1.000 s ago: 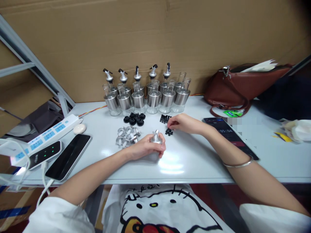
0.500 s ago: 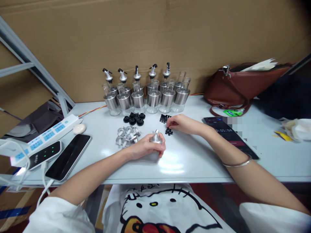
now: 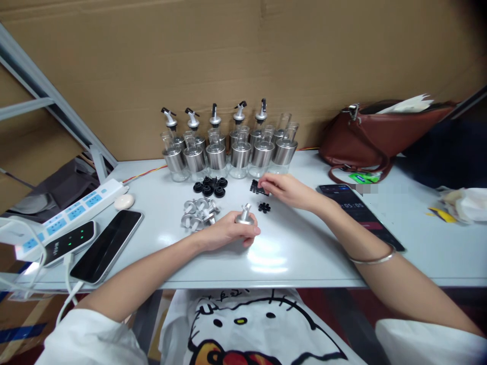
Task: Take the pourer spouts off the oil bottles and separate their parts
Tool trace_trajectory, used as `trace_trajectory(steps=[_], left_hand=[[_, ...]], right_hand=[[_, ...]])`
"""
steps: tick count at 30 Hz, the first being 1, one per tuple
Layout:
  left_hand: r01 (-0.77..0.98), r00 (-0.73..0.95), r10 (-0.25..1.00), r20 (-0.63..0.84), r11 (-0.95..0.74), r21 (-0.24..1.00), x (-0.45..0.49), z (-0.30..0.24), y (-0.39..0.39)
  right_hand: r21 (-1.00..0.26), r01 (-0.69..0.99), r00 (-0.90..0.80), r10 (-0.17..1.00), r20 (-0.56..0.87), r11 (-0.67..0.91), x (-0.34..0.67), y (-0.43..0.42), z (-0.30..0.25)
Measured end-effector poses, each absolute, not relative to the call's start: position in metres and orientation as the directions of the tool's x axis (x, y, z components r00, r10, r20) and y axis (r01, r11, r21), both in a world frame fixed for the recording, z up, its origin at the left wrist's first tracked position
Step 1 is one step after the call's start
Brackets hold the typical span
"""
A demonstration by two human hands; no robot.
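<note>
My left hand is wrapped round a silver pourer spout, holding it upright just above the table. To its right, the fingers of my right hand are pinched together at a pile of small black levers, partly covering it; whatever is between the fingertips is hidden. A cluster of tiny black caps lies just in front of that hand. Several loose silver spouts are heaped left of my left hand, and black ribbed stoppers sit behind them.
Glass bottles with steel bands stand in two rows at the back, several with pourers fitted. At right lie a phone and a brown bag. On the left are another phone and a power strip.
My right hand has moved back from the tiny black caps to the black levers, uncovering the caps. My left hand keeps hold of the spout, with its fingers slightly shifted.
</note>
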State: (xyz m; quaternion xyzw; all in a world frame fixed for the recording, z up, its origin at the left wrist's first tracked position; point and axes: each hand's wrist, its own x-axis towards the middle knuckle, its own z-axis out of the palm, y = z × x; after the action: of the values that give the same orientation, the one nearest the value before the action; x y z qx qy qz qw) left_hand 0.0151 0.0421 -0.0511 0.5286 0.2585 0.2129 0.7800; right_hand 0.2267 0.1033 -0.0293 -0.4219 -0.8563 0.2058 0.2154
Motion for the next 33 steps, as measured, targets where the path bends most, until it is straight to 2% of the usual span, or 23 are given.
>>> trace_trajectory(steps=[3,7,13,18,22,25,29,33], left_hand=[[-0.050,0.775,0.607,-0.177,0.338,0.940,0.015,-0.052,0.042],[-0.028,0.725,0.652,-0.223,0.351,0.936,0.017,-0.051,0.042],[0.045,0.726,0.628,-0.280,0.363,0.931,0.021,-0.046,0.038],[0.071,0.734,0.610,-0.298,0.367,0.927,0.021,-0.047,0.039],[0.100,0.761,0.576,-0.300,0.352,0.931,0.021,-0.045,0.038],[0.130,0.783,0.551,-0.288,0.308,0.942,0.021,-0.041,0.036],[0.138,0.792,0.557,-0.250,0.236,0.962,0.022,-0.036,0.033],[0.193,0.863,0.449,-0.230,0.128,0.973,0.019,-0.033,0.035]], right_hand=[[-0.581,0.565,-0.536,0.796,0.282,0.586,0.211,0.085,-0.021],[-0.619,0.391,-0.658,0.677,0.330,0.681,0.191,0.063,-0.019],[-0.629,0.382,-0.700,0.656,0.282,0.677,0.182,0.053,-0.023],[-0.531,0.366,-0.729,0.590,0.347,0.765,0.181,0.049,-0.020],[-0.500,0.333,-0.745,0.548,0.380,0.799,0.179,0.048,-0.021],[-0.400,0.325,-0.749,0.491,0.445,0.857,0.177,0.047,-0.024],[-0.203,0.328,-0.743,0.384,0.548,0.923,0.177,0.046,-0.025],[-0.039,0.324,-0.726,0.275,0.630,0.945,0.175,0.044,-0.024]])
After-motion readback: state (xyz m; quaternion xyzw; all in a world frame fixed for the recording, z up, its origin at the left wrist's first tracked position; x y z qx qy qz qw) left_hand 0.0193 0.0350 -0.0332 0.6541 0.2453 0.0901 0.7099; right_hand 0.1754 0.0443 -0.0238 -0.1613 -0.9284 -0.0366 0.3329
